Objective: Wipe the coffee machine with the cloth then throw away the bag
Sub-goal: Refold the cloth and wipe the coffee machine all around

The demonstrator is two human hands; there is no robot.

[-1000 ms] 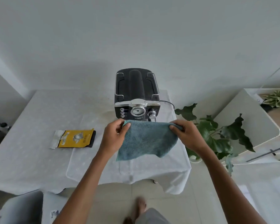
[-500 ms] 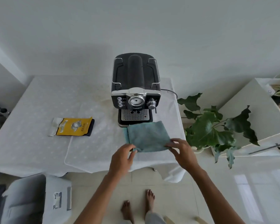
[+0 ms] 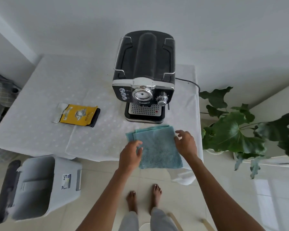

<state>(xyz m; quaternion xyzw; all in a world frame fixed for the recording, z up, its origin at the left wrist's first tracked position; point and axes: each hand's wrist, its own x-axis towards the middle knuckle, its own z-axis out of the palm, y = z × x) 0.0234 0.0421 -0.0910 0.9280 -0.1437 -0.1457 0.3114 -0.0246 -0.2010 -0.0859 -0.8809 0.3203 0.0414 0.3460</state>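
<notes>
A black and chrome coffee machine (image 3: 144, 72) stands at the back right of the white-clothed table (image 3: 60, 84). In front of it a folded blue cloth (image 3: 157, 145) lies flat at the table's front edge. My left hand (image 3: 130, 155) hovers at the cloth's left side, fingers apart, holding nothing. On the cloth's right edge my right hand (image 3: 185, 142) is also spread and empty. A yellow and black bag (image 3: 78, 115) lies flat on the table to the left of the machine.
A white bin (image 3: 37, 185) with an open top stands on the floor at the lower left. A leafy potted plant (image 3: 237, 130) sits just right of the table. The machine's cord (image 3: 188, 82) runs off its right side. My bare feet (image 3: 143, 197) are below the table edge.
The cloth was held up between both hands in front of the machine, then laid folded on the table. Both hands have let go of it and now rest open beside it.
</notes>
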